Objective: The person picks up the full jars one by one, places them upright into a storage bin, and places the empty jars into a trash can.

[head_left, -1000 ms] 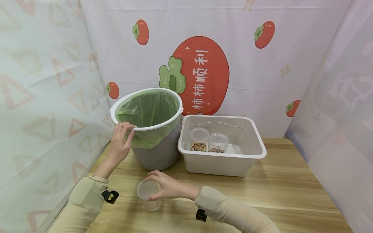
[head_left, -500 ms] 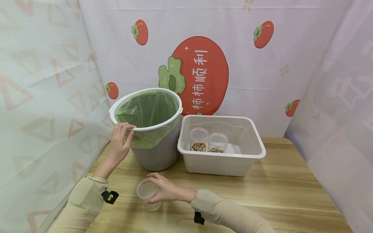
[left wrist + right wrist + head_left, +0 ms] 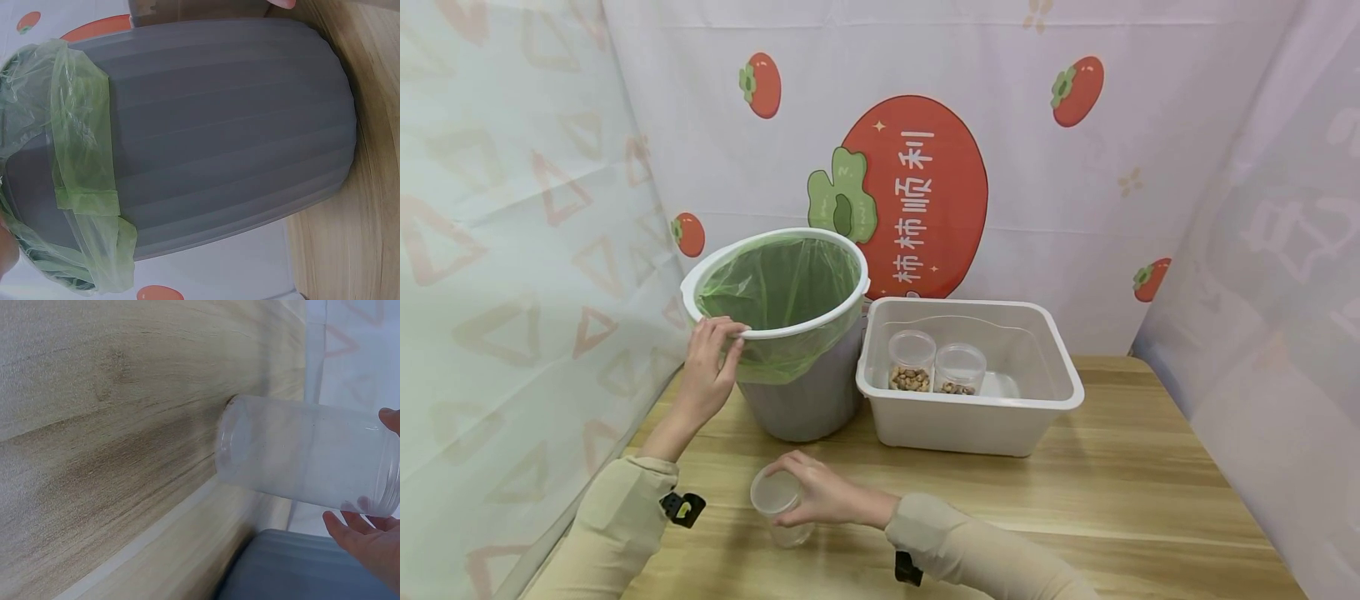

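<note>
A grey trash can (image 3: 805,412) with a white rim stands at the table's back left, lined with a green bag (image 3: 775,279) folded over its edge. My left hand (image 3: 709,367) holds the front left of the rim, fingers over it and thumb outside. Below the can, a clear plastic jar (image 3: 773,493) stands on the table without a lid. Around its mouth end my right hand (image 3: 831,493) grips, thumb on one side and fingers on the other. In the right wrist view the jar (image 3: 300,453) is see-through, with its base on the wood and no contents visible.
A light grey plastic tub (image 3: 955,425) sits right of the trash can. Inside it are two clear lidded jars, one (image 3: 912,362) with nuts and another (image 3: 959,371) with similar brown pieces. Printed white cloth (image 3: 1045,208) hangs behind the wooden table (image 3: 1112,500).
My right hand and the jar have shifted very slightly, with the right forearm drawn a little left and down. My left hand stays on the rim.
</note>
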`<state>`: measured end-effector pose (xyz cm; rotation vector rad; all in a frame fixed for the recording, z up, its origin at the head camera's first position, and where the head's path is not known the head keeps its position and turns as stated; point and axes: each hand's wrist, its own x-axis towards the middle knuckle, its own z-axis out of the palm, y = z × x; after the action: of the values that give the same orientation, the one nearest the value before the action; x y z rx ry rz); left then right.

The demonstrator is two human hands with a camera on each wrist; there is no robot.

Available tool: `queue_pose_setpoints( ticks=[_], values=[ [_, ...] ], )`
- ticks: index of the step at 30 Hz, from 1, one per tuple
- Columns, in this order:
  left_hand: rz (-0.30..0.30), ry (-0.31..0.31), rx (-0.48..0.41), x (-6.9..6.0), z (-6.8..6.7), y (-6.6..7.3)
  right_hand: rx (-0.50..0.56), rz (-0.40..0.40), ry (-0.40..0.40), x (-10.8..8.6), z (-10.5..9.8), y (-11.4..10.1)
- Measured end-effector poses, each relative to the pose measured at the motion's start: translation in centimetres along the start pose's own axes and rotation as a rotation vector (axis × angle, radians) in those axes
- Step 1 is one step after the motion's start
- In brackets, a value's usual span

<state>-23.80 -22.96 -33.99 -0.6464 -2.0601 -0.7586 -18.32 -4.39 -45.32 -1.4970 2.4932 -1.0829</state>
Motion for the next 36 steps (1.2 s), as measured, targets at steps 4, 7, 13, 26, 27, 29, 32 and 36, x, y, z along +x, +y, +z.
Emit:
queue_pose_setpoints(
  ticks=[4,7,13,26,27,29,32,36],
  values=[
    [0.001,0.003,-0.003,0.0,0.0,0.0,0.000,-0.011,0.038,0.0,0.1,0.0],
    [-0.002,0.000,-0.008,0.0,0.0,0.0,0.019,-0.013,0.073,-0.1,-0.2,-0.1],
    [-0.011,-0.007,-0.012,-0.1,0.0,0.0,0.021,0.006,0.143,-0.3,-1.1,0.0],
    [-0.014,-0.019,-0.012,-0.1,0.0,-0.1,0.007,0.016,0.276,-0.7,-3.8,-0.1],
    [-0.013,-0.017,-0.012,-0.1,0.0,-0.1,0.008,0.018,0.287,-0.7,-4.0,-0.2],
    [-0.012,-0.015,-0.013,-0.1,0.0,-0.1,0.012,0.009,0.312,-0.7,-4.5,-0.1],
    [-0.010,-0.012,-0.010,0.0,0.1,-0.1,0.016,-0.012,0.355,-0.8,-5.3,-0.1],
    [-0.003,-0.006,-0.012,0.0,0.1,-0.1,0.023,-0.040,0.406,-0.7,-6.4,-0.2]
  ],
)
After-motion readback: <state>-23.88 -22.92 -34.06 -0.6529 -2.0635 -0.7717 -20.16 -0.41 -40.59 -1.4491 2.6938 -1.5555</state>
